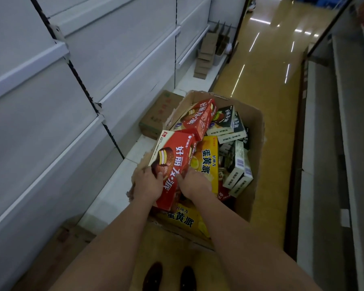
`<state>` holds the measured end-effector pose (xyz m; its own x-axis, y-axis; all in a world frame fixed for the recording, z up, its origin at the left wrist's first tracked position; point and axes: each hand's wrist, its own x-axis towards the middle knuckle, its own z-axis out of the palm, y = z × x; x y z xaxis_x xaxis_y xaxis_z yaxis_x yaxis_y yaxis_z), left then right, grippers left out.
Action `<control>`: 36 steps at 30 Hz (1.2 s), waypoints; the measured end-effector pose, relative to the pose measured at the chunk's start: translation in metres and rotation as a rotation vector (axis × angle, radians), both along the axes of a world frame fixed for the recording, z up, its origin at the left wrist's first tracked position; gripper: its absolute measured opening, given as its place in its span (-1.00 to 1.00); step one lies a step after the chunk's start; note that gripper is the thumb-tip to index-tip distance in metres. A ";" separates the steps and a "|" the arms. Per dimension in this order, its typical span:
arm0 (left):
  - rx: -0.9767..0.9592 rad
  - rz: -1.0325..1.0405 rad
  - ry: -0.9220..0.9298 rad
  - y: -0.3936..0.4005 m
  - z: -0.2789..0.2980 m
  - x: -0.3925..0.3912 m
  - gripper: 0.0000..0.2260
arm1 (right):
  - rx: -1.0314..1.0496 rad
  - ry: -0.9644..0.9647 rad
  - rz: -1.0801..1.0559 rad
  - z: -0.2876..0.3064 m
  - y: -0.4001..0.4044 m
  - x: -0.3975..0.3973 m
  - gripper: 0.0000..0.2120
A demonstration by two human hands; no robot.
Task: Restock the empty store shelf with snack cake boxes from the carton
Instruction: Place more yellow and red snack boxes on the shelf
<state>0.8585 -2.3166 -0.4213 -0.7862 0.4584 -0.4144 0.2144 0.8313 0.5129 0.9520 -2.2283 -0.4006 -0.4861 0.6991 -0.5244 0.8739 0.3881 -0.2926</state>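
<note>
White shelf at left stands bare. Left hand and right hand both curl round near end of red box, topmost in carton on floor. Step: pick-up. Next: lift clear, swing left onto shelf.

Rough brown cardboard carton, its rim torn and ragged. Inside, a glossy printed red box and a yellow box with the same sheen. Polished floor mirrors the lights; shelves look matt, smooth, pale.
</note>
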 end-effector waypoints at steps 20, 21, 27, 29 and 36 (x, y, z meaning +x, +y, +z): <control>-0.125 -0.126 0.068 0.010 -0.008 0.006 -0.47 | -0.313 0.506 -0.671 -0.020 -0.019 -0.024 -0.38; -0.100 -0.118 0.052 0.010 -0.006 0.006 -0.48 | -0.285 0.502 -0.670 -0.016 -0.017 -0.021 -0.38; 0.142 0.025 -0.293 0.001 -0.005 0.004 -0.45 | -0.318 0.509 -0.629 0.011 0.000 0.008 -0.43; 0.238 0.136 -0.455 0.001 0.000 0.008 -0.42 | -0.464 0.626 -0.697 0.019 0.001 0.016 -0.43; 0.372 0.420 -0.829 0.013 0.027 0.021 -0.37 | -0.591 0.744 -0.767 0.060 0.000 0.044 -0.53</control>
<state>0.8792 -2.3040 -0.3941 -0.4418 0.4216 -0.7919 -0.6034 0.5135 0.6101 0.9957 -2.2284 -0.3411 -0.3695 0.6844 -0.6285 0.3623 -0.5168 -0.7757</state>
